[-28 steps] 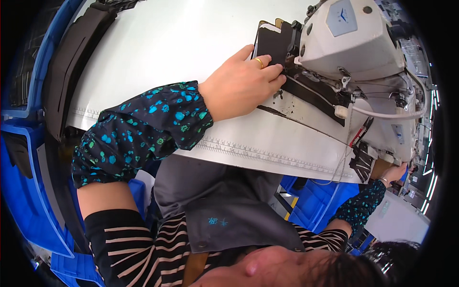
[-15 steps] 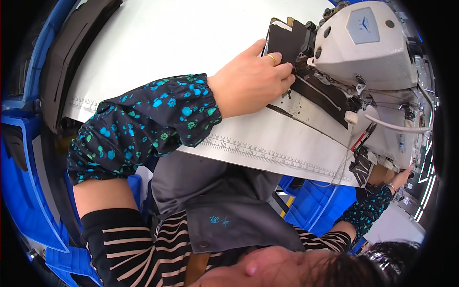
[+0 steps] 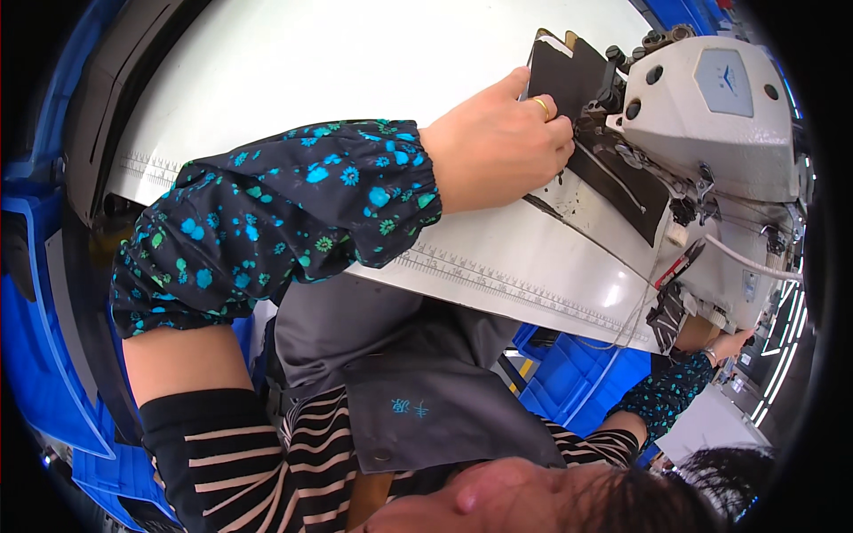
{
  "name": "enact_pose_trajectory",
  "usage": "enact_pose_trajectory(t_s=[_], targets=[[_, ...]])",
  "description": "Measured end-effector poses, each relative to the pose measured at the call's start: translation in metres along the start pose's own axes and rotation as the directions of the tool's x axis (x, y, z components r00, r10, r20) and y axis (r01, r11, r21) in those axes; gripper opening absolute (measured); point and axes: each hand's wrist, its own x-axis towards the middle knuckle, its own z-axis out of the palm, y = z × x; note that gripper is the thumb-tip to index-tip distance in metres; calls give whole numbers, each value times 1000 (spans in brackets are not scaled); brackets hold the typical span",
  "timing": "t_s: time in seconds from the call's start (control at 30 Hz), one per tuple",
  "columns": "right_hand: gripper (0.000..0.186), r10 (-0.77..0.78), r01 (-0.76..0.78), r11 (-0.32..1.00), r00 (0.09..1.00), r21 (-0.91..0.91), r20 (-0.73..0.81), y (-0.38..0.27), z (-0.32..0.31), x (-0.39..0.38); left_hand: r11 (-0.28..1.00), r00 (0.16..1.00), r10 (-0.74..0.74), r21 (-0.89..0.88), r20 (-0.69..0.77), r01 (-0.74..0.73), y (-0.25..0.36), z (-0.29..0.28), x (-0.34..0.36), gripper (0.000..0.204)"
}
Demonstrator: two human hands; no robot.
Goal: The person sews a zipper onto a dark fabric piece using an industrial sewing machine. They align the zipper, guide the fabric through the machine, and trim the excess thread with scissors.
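A: Looking through the head view, where is the left hand working?

B: It is resting on a dark piece, which is lying on the white counter just beside the head of the sewing machine. The thumb is lying at the piece's left edge and the fingers are bending loosely over it, close together. They are apparently pressing; whether the thumb is also pinching from below, I cannot tell.

A: And the right hand?

B: That one is resting at the far right end of the machine. Its fingers are showing too small and partly hidden, so I cannot tell how far they are opening or whether they are holding anything.

A: What else is lying about?

B: A red-and-black tool is lying near the counter's right end, and a blue bin is standing below the front edge.

A: Which step are you reading here?

B: Judging by the pose, the left hand is steadying the piece at the stitching area. The next move is probably calling for light, even pressure, with fingertips staying clear of the needle area.
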Motion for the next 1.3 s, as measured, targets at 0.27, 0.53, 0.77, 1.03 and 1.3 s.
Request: enact_pose_trajectory(t_s=[0.27, 0.53, 0.77, 1.03, 1.3], targets=[[70, 6, -7, 1000, 998, 16, 66, 4, 7, -11, 1000, 1000, -10, 23, 1, 10, 1, 2, 0, 42], [67, 19, -33, 975, 998, 218, 66, 30, 6, -1, 1000, 1000, -1, 12, 3, 1, 1, 1, 1, 42], [67, 57, -102, 920, 990, 379, 129, 36, 14, -9, 999, 999, -22, -23, 29, 23, 0, -1, 0, 42], [56, 150, -130, 892, 989, 433, -12, 62, 25, -20, 1000, 1000, -4, -18, -15, 4, 2, -3, 1, 41], [38, -356, 362, 930, 841, -67, -408, -53, 40, -107, 999, 999, 32, -24, -33, -32, -3, -13, 1, 33]])
